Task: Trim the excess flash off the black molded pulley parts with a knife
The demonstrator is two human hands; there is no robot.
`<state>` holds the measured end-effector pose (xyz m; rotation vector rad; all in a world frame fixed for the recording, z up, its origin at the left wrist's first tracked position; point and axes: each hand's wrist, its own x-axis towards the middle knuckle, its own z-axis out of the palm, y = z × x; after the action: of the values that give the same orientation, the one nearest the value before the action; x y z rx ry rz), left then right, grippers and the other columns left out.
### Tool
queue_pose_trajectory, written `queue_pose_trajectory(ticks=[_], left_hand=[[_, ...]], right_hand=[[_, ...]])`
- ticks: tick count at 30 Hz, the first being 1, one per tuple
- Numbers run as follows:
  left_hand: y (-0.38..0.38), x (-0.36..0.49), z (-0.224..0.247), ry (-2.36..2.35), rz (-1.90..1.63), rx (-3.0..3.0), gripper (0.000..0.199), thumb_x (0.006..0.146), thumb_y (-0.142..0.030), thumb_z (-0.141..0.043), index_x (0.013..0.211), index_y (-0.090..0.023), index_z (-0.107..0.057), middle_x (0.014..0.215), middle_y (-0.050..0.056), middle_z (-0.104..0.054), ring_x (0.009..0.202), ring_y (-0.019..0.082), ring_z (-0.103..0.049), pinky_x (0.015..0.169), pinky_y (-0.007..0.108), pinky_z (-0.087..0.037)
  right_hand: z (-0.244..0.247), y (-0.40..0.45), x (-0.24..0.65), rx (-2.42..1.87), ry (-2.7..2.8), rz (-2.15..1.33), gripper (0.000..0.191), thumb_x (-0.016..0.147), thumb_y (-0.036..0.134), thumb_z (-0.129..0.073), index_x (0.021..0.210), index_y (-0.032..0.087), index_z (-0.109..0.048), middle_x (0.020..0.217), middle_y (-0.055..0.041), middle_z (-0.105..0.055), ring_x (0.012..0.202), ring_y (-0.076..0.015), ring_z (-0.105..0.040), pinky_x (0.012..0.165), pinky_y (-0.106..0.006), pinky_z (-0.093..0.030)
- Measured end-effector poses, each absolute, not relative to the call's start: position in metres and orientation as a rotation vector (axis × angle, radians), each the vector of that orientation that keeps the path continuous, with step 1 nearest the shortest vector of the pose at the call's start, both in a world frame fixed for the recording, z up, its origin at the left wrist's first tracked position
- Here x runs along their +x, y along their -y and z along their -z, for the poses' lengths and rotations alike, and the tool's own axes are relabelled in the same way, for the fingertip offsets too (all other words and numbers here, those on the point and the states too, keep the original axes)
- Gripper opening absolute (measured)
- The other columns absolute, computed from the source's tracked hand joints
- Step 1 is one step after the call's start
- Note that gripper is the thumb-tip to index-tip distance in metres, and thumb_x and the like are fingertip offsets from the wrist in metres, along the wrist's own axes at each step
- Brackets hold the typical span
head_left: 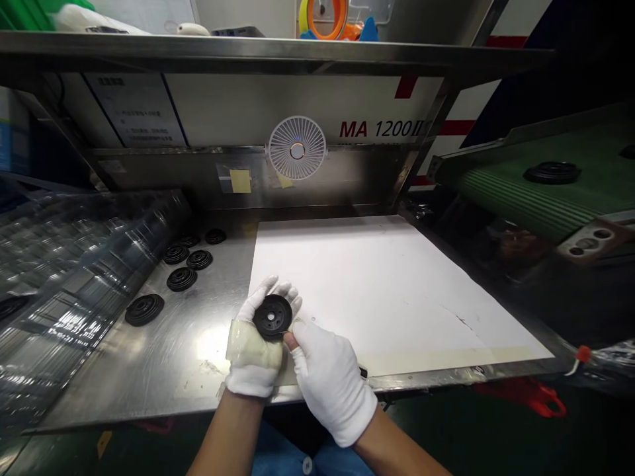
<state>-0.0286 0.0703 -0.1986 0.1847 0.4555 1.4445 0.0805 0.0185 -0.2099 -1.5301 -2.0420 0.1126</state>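
Note:
In a white glove with tape round its palm, my left hand point(258, 344) holds a round black disc point(272, 317), its face turned up towards me. The disc has a small light centre and rests between the thumb and fingers. My right hand point(325, 370), also gloved in white, is closed at the disc's lower right edge, with a bare fingertip showing. Something dark and thin sticks out beside that hand; what the right fingers grip is too small to make out. Several similar black discs point(182, 279) lie on the metal table point(213, 370) to the left.
A white sheet point(387, 284) covers the table's middle and right. Clear plastic trays point(74, 264) stand at the left. At the right, a green conveyor point(526, 198) carries black discs. A fan point(297, 148) hangs below the shelf point(278, 49), which holds tape rolls.

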Motion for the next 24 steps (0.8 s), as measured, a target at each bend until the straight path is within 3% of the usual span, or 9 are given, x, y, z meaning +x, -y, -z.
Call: queue_pose_trajectory(ticks=[3,8,15,21,24], left_hand=[[-0.069,-0.038,0.198,-0.481,-1.316,0.266,0.037,0.074,-0.014,-0.057,0.111,-0.011,-0.061,0.104,0.017,-0.064,0.096,0.03,-0.062,0.079,0.046,-0.052],[-0.069,-0.042,0.196,-0.46,-1.359,0.189,0.026,0.072,-0.011,-0.057,0.097,-0.009,-0.063,0.071,0.006,-0.059,0.07,0.017,-0.059,0.07,0.035,-0.052],[-0.073,-0.031,0.196,-0.443,-1.467,0.063,0.016,0.074,-0.009,-0.063,0.089,-0.013,-0.061,0.069,0.0,-0.055,0.066,0.009,-0.056,0.068,0.026,-0.051],[-0.073,-0.029,0.198,-0.504,-1.585,0.159,0.019,0.074,-0.008,-0.059,0.09,-0.017,-0.061,0.071,0.0,-0.058,0.068,0.011,-0.059,0.074,0.028,-0.053],[-0.07,-0.034,0.199,-0.521,-1.526,0.196,0.028,0.073,-0.01,-0.056,0.099,-0.015,-0.062,0.083,0.006,-0.064,0.078,0.018,-0.063,0.079,0.039,-0.054]], right_hand=[[0.209,-0.021,0.086,-1.519,2.047,-0.11,0.019,0.095,0.025,-0.045,0.077,0.023,-0.051,0.072,0.0034,-0.057,0.065,-0.0145,-0.049,0.06,-0.028,-0.026],[0.207,-0.025,0.089,-1.57,2.003,-0.079,0.016,0.094,0.023,-0.047,0.078,0.024,-0.051,0.071,0.0042,-0.056,0.063,-0.0145,-0.048,0.059,-0.028,-0.024],[0.212,-0.02,0.08,-1.542,1.992,-0.132,0.014,0.094,0.021,-0.044,0.085,0.024,-0.054,0.075,0.0029,-0.059,0.066,-0.0151,-0.051,0.06,-0.028,-0.024],[0.217,-0.016,0.069,-1.553,1.992,-0.126,0.017,0.093,0.024,-0.045,0.078,0.023,-0.052,0.072,0.0021,-0.058,0.063,-0.0154,-0.049,0.058,-0.029,-0.022],[0.216,-0.017,0.071,-1.548,2.02,-0.123,0.02,0.094,0.025,-0.043,0.076,0.023,-0.052,0.071,0.0022,-0.058,0.064,-0.0153,-0.049,0.059,-0.029,-0.023]])
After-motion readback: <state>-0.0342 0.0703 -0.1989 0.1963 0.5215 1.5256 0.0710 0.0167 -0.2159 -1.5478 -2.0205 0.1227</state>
